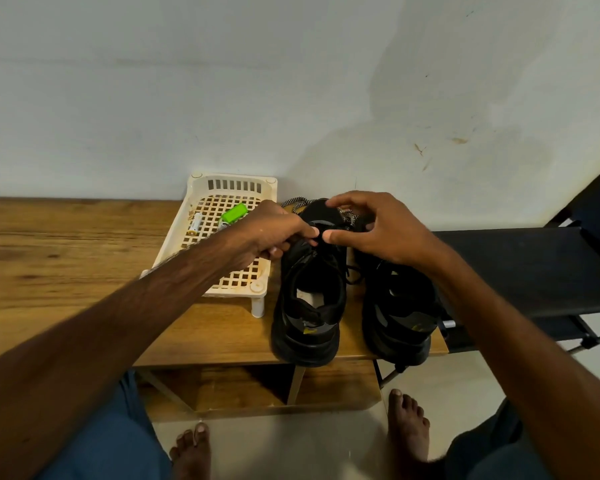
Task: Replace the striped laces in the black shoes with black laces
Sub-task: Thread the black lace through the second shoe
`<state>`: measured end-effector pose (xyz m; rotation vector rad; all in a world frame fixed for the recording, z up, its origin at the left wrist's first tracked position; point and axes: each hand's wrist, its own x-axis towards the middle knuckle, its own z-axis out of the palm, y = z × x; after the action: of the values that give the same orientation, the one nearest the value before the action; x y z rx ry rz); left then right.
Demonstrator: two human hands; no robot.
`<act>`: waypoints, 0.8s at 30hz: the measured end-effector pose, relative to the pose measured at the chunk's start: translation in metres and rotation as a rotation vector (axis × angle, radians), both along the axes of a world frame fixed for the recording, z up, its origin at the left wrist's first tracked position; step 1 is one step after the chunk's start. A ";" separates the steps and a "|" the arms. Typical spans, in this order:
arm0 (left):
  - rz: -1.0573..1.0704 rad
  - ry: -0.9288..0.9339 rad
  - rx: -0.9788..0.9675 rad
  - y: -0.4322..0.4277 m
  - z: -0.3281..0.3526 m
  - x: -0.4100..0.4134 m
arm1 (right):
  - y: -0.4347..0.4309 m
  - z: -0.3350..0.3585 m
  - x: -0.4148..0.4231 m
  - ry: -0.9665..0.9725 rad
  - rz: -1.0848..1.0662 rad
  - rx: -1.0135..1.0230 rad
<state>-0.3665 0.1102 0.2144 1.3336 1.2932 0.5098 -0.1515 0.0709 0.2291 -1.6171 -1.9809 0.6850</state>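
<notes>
Our left hand (274,233) is pinching a black lace (321,241) above the left shoe (309,306) for threading; grip unclear for our right hand (374,233).

Two shoes (309,306) on the table (66,244) — basket (234,176) just left.

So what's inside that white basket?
A green gadget and a white battery lie in the basket. The left hand covers its near right part.

Pale wall (222,81), wooden table (49,244)
</notes>
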 end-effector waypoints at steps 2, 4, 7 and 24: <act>0.000 0.008 0.006 0.000 0.000 0.001 | -0.001 0.000 -0.009 -0.040 0.095 0.092; -0.003 0.015 0.015 0.001 0.001 0.000 | 0.001 -0.001 -0.014 -0.029 0.117 0.103; -0.008 0.012 0.013 0.001 0.001 -0.002 | 0.003 -0.001 -0.014 -0.015 0.111 0.116; -0.037 0.123 0.110 -0.002 0.003 -0.011 | -0.007 0.004 -0.002 0.047 0.036 -0.069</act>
<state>-0.3771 0.1086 0.2177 1.4974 1.3542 0.4847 -0.1534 0.0635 0.2329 -1.5929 -1.9773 0.8057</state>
